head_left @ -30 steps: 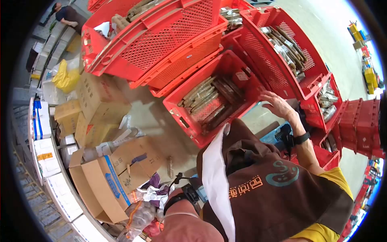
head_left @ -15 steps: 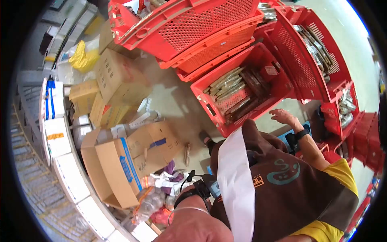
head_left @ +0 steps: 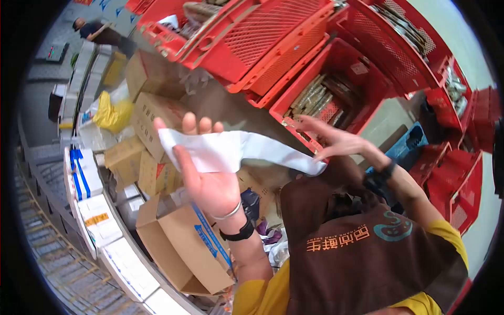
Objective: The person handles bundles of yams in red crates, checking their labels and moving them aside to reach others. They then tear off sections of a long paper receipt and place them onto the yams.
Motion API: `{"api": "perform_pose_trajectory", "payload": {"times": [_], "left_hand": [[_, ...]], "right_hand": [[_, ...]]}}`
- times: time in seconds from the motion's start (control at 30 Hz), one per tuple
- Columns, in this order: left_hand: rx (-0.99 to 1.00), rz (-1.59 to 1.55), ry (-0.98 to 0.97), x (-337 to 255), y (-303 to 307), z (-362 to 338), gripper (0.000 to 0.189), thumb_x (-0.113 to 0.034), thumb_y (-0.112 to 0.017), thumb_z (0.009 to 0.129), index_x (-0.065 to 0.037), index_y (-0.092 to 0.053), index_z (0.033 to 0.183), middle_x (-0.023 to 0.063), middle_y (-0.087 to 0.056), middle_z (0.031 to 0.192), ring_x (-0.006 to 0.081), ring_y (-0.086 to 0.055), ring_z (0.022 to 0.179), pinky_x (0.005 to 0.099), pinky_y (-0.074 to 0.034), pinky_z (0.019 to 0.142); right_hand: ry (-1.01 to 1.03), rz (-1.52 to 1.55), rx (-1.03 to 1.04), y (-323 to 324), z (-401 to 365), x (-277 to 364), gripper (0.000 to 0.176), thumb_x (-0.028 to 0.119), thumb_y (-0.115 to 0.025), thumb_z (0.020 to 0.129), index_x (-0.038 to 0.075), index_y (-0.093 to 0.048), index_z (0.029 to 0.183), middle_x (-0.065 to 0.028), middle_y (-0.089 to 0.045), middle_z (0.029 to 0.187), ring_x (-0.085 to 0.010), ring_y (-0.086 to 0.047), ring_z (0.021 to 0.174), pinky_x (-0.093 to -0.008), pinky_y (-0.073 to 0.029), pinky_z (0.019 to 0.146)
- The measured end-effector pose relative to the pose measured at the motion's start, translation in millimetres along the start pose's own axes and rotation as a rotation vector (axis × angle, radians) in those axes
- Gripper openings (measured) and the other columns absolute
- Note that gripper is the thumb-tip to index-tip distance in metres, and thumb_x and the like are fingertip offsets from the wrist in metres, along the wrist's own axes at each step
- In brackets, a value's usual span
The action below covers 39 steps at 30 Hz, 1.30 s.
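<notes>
A long white paper strip [head_left: 273, 152] lies across the palm of my left hand [head_left: 212, 186], with the thumb over its front and the fingers behind it. The strip's other end slants down to my right hand [head_left: 338, 140]. My right hand has its fingers stretched out, with the fingertips right at that end of the strip. Just beyond my right hand stands a red crate [head_left: 371, 65] holding long brownish wrapped packets [head_left: 314, 98]. A brown apron [head_left: 362, 252] with printed lettering covers my front.
Stacked red crates [head_left: 283, 31] rise ahead, and more crates [head_left: 455, 184] stand at the right beside a blue crate [head_left: 412, 142]. At the left are an opened cardboard box [head_left: 184, 241], closed cartons [head_left: 157, 123] and white boxes [head_left: 128, 265]. A person [head_left: 97, 32] is at the far left.
My left hand has come up into view with the strip, which hung down my front before. My right hand has moved left to the strip's end. The view has shifted.
</notes>
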<state>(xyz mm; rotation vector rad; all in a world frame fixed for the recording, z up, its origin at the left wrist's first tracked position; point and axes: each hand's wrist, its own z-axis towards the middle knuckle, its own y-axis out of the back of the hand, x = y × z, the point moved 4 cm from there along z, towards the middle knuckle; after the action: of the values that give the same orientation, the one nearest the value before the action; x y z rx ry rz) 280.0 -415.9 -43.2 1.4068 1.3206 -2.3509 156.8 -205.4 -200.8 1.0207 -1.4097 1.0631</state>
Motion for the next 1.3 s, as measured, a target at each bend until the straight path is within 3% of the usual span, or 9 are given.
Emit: {"api": "perform_pose_trajectory", "payload": {"times": [0.27,0.5,0.63,0.77,0.83,0.93,1.07,1.2,1.3], "left_hand": [[0.318,-0.063,-0.267,-120,-26,9,0.047,0.000,-0.055,0.092,-0.008,-0.044,0.137,0.0010,-0.043,0.090,0.0098,-0.048,0.075,0.0258,-0.041,0.075],[0.124,-0.059,-0.412,-178,1,-6,0.043,-0.006,-0.055,0.095,-0.002,-0.043,0.136,0.0032,-0.052,0.098,0.0125,-0.052,0.082,0.0290,-0.042,0.081],[0.048,0.081,-0.570,-238,43,4,0.038,-0.012,-0.052,0.099,-0.005,-0.045,0.136,0.0016,-0.051,0.089,0.0086,-0.046,0.071,0.0233,-0.039,0.068],[-0.380,0.687,-0.508,-269,156,-11,0.040,-0.026,-0.052,0.100,-0.006,-0.049,0.135,-0.0037,-0.041,0.067,0.0048,-0.032,0.057,0.0208,-0.029,0.053],[-0.320,0.455,-0.110,-209,222,-26,0.019,-0.030,-0.050,0.101,-0.014,-0.059,0.101,-0.0079,-0.034,0.063,0.0046,-0.030,0.055,0.0224,-0.026,0.051],[-0.041,0.838,0.620,-71,218,-61,0.046,-0.028,-0.069,0.088,-0.002,-0.055,0.122,0.0044,-0.061,0.104,0.0151,-0.057,0.093,0.0319,-0.049,0.083],[0.256,0.310,0.547,26,179,-86,0.038,-0.027,-0.073,0.085,-0.001,-0.063,0.111,-0.0003,-0.064,0.099,0.0085,-0.055,0.092,0.0299,-0.048,0.082],[-0.298,-0.074,0.374,6,220,-60,0.023,-0.025,-0.061,0.097,-0.004,-0.067,0.105,-0.0042,-0.063,0.088,0.0042,-0.055,0.080,0.0222,-0.046,0.069],[-0.442,-0.087,0.215,-25,258,-35,0.025,-0.026,-0.055,0.099,-0.009,-0.058,0.116,-0.0012,-0.058,0.102,0.0106,-0.057,0.089,0.0272,-0.049,0.082]], "right_hand": [[-0.191,-0.667,0.550,-25,8,-169,0.017,0.025,-0.066,0.080,0.013,-0.071,0.090,-0.0053,-0.069,0.079,-0.0231,-0.065,0.078,-0.0393,-0.050,0.074],[0.284,-0.481,0.261,-88,26,-116,0.063,0.038,-0.081,0.066,0.007,-0.063,0.117,-0.0170,-0.061,0.121,-0.0319,-0.055,0.116,-0.0439,-0.042,0.095],[-0.266,-0.782,0.863,-160,49,-174,0.047,0.041,-0.070,0.079,0.007,-0.066,0.110,-0.0132,-0.068,0.103,-0.0289,-0.060,0.109,-0.0548,-0.036,0.100],[-0.723,-0.348,0.045,-73,79,-175,0.023,0.024,-0.062,0.089,0.007,-0.066,0.103,-0.0039,-0.069,0.093,-0.0143,-0.066,0.083,-0.0366,-0.057,0.071],[-0.505,0.039,0.019,-80,116,-108,0.017,0.016,-0.057,0.093,0.007,-0.065,0.105,-0.0020,-0.067,0.092,-0.0119,-0.065,0.076,-0.0276,-0.056,0.064],[-0.249,0.245,0.046,-156,170,26,0.017,0.008,-0.055,0.094,0.006,-0.064,0.108,-0.0004,-0.066,0.095,-0.0092,-0.063,0.083,-0.0254,-0.053,0.072],[-0.055,0.083,0.168,-192,199,116,0.021,0.006,-0.058,0.093,0.003,-0.064,0.112,-0.0010,-0.066,0.102,-0.0079,-0.061,0.095,-0.0247,-0.049,0.085],[-0.088,0.597,0.473,-179,204,91,0.097,0.003,-0.077,0.075,0.012,-0.018,0.152,-0.0102,-0.039,0.147,-0.0192,-0.036,0.136,-0.0391,-0.038,0.107],[-0.380,0.051,0.639,-189,183,-23,0.071,0.008,-0.073,0.080,0.008,-0.037,0.142,-0.0056,-0.056,0.126,-0.0133,-0.053,0.111,-0.0280,-0.046,0.092]]}}
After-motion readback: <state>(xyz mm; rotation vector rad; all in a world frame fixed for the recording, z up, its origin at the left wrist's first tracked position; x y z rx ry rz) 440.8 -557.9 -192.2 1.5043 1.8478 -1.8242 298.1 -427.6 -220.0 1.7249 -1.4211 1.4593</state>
